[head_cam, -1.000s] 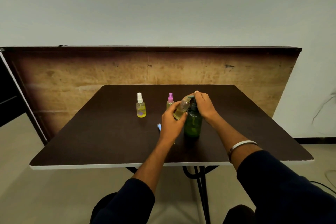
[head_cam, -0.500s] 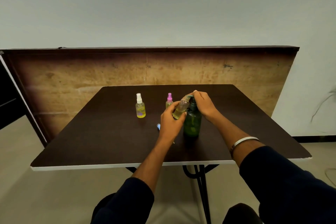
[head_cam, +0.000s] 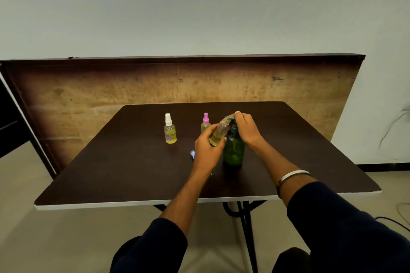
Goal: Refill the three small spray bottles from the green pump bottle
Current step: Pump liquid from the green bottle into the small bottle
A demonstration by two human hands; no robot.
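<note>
spray bottles: 3, white-capped bottle (head_cam: 170, 129) and pink-capped bottle (head_cam: 205, 121) upright on table (head_cam: 111, 173), uncapped bottle (head_cam: 219, 134) tilted | left hand (head_cam: 207, 150) grips uncapped bottle at spout | green pump bottle (head_cam: 233, 148): 1, table centre | right hand (head_cam: 246, 127) curled over pump head | blue cap (head_cam: 192, 154): 1, beside left hand

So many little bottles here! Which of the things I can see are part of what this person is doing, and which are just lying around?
Part of the job:
- green pump bottle, right hand on its pump
- open small bottle, tilted in the left hand
- white-capped spray bottle
- pink-capped spray bottle
- blue cap, probably off the open bottle

Just lying about:
- wooden board behind the table
- cables by the wall
</note>
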